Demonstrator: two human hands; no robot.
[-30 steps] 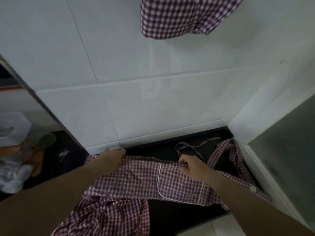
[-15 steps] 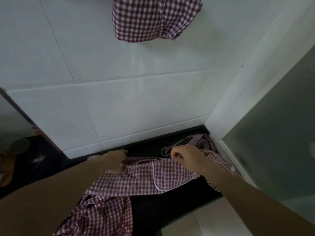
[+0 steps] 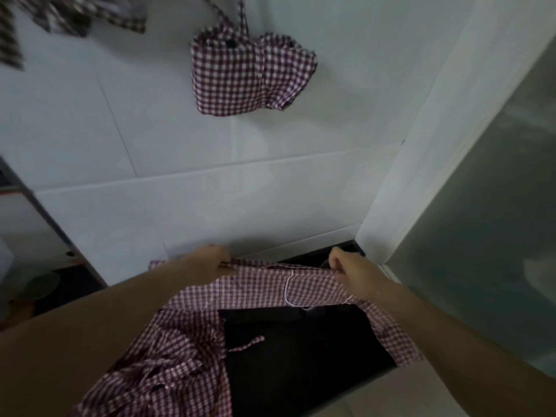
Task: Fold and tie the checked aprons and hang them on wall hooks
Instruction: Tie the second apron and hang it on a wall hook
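Note:
A red-and-white checked apron (image 3: 258, 287) with a white-piped pocket is stretched between my two hands above a black counter (image 3: 301, 350). My left hand (image 3: 207, 261) grips its top edge on the left. My right hand (image 3: 350, 270) pinches the same edge on the right. The rest of this cloth hangs crumpled at the lower left, beside a loose strap (image 3: 246, 344). A folded, tied checked apron (image 3: 249, 70) hangs by its straps on the white tiled wall (image 3: 180, 145) above. Part of another checked apron (image 3: 75, 16) shows blurred at the top left.
A white corner pillar (image 3: 421, 145) and a frosted glass panel (image 3: 496, 206) close off the right side. A dark metal frame (image 3: 45, 215) runs diagonally at the left, with dim objects behind it. Pale floor tiles (image 3: 376, 395) show below the counter edge.
Both hands have lifted the apron's top edge off the counter and pulled it taut, the right hand moving further right. The view tilted up, showing the whole hung apron.

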